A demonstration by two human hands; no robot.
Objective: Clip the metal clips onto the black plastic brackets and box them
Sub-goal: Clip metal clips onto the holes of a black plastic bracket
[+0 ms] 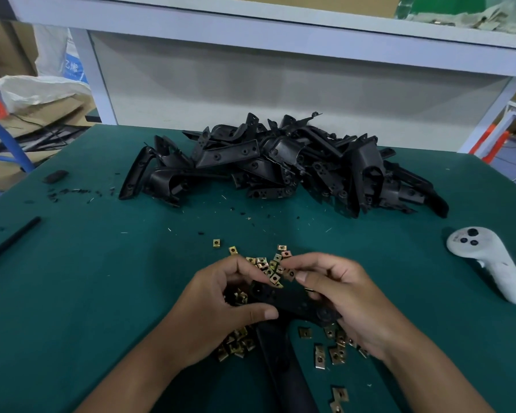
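Both hands (218,311) gripping bracket (283,302), clips (270,268) scattered

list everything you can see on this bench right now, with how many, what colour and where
held bracket: one, black, in both hands at near centre
bracket pile: many, black, far centre of mat
metal clips: dozens, brass-gold, loose around the hands
mat: one, dark green, covers the bench
controller: one, white, right edge
rod: one, black, left edge
plastic bits: many, black, far left of mat
left hand: grips held bracket
right hand: grips held bracket
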